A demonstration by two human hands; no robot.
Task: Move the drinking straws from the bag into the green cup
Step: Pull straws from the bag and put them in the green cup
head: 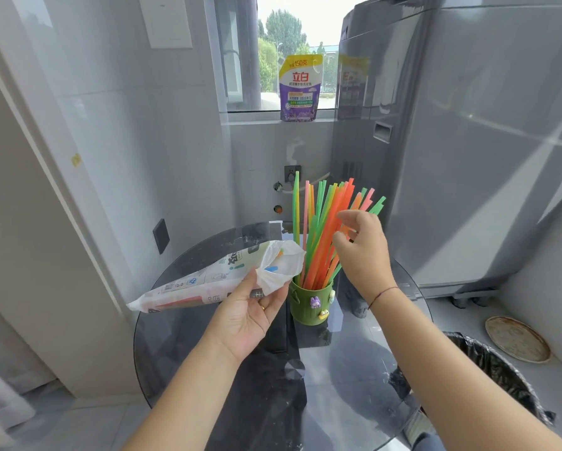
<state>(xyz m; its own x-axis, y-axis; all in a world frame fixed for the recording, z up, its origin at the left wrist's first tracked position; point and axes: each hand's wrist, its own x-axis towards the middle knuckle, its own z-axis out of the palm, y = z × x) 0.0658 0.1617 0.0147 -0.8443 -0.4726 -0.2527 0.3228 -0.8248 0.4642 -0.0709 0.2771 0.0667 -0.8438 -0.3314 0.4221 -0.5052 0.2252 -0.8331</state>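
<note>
Though within cup (309,304) rim, straws (318,229) askew.

Daylight enters a window (291,43) in grey tiled walls, a detergent pouch (301,89) on its sill. Past the far right edge of the glass table (354,385) stands a grey washing machine (468,141).

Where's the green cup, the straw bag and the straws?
green cup (302,307), head view, on its front wall.
bag (191,284), head view, on its printed side.
straws (322,229), head view, on the middle of the bundle.
</note>
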